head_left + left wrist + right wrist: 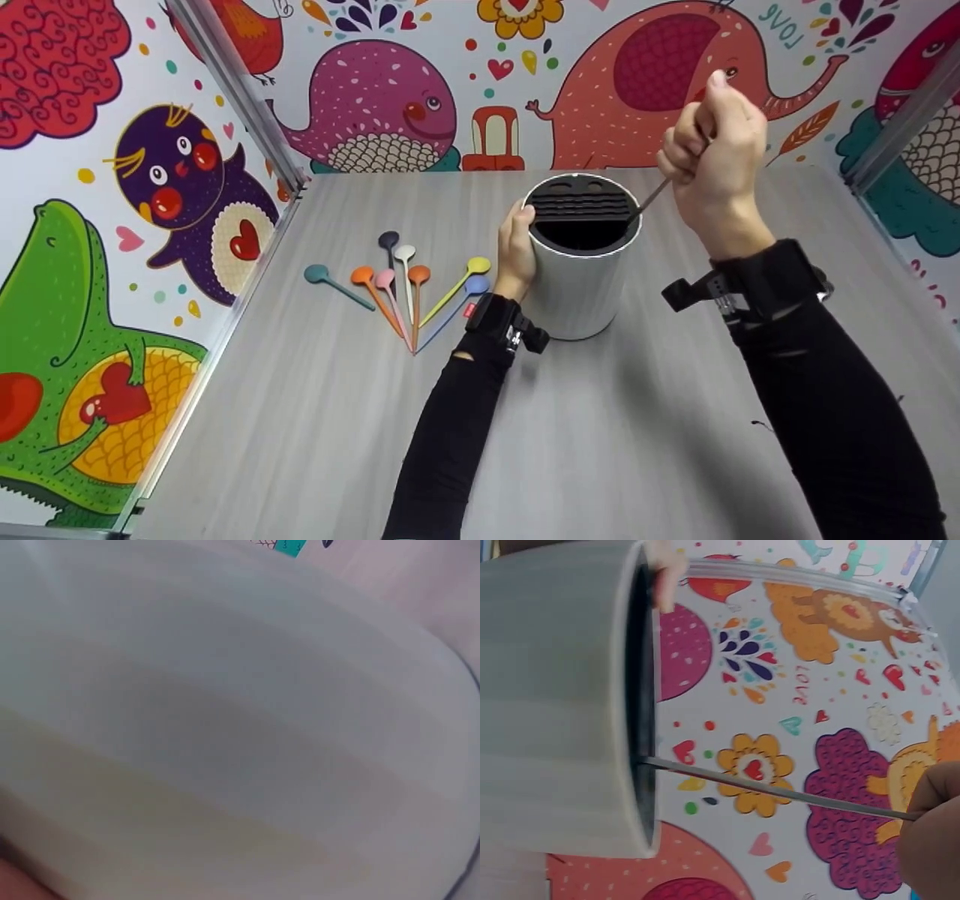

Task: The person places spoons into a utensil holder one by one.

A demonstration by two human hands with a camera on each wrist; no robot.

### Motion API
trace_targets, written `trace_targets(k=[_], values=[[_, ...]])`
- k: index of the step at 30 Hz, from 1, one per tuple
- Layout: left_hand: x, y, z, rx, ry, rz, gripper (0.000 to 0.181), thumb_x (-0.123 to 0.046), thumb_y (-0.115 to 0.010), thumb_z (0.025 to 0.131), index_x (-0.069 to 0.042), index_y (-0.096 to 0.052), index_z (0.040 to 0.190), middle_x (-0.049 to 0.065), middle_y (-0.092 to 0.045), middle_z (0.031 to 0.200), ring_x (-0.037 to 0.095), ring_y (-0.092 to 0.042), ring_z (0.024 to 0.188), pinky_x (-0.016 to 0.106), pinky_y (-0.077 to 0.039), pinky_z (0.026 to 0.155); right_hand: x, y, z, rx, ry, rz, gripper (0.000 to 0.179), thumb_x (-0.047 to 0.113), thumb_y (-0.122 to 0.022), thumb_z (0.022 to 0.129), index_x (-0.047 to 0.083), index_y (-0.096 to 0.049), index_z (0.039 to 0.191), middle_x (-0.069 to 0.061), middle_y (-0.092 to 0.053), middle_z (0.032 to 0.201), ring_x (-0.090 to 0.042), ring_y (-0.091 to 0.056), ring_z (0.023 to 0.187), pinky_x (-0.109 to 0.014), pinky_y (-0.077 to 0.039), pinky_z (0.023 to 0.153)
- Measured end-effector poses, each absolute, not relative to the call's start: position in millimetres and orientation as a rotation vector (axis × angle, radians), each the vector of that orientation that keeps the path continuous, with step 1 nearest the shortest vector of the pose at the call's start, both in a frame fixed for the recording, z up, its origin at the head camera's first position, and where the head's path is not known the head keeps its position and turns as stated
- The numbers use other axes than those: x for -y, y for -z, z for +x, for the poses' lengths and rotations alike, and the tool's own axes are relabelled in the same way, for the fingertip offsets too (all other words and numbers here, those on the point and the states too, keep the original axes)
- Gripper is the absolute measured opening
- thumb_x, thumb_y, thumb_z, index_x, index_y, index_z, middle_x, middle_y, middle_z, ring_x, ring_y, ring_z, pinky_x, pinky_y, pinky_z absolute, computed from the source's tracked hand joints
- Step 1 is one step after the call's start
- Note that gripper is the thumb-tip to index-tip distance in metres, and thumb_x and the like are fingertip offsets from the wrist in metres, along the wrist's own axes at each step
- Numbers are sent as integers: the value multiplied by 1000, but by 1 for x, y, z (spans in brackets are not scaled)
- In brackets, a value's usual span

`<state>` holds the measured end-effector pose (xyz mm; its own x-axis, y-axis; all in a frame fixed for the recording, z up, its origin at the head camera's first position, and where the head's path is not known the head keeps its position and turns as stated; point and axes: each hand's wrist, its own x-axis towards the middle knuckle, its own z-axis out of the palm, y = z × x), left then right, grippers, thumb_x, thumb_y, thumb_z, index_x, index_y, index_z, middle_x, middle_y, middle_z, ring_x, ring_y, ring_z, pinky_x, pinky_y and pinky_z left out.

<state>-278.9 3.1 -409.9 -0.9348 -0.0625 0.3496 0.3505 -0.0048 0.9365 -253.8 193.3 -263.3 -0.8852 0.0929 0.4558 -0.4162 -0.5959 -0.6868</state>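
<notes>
A white cylindrical utensil holder with a black slotted insert stands upright on the table. My left hand grips its left side, fingers up at the rim. In the left wrist view the holder's pale wall takes up almost everything. Above and right of the holder, my right hand holds a thin grey metal rod by its upper end. The rod slants down into the insert's right side; its lower end is hidden inside. In the right wrist view, the rod runs from the holder's mouth to my fingers.
Several coloured spoons lie fanned out left of the holder, among them a teal spoon, a yellow spoon and a blue spoon. Walls with cartoon animals enclose the grey table at the back and both sides.
</notes>
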Motion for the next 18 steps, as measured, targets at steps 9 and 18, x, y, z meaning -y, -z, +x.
trace_targets(k=[9,18], values=[[-9,435,-299,1966,2011,-275,53,-33,-31,89,-2,-59,122,14,-63,120,18,-57,109,27,-42,98,-192,298,-264,1344,-2535,418,51,28,-51,97,10,-29,54,-2,-27,47,-15,-16,40,-28,-11,37],[-6,433,-299,1976,2007,-297,50,-27,-29,91,1,-58,121,18,-61,118,19,-56,107,27,-42,96,-183,327,-270,1603,-2453,419,49,26,-54,95,10,-29,55,-1,-29,48,-15,-23,40,-27,-18,36]])
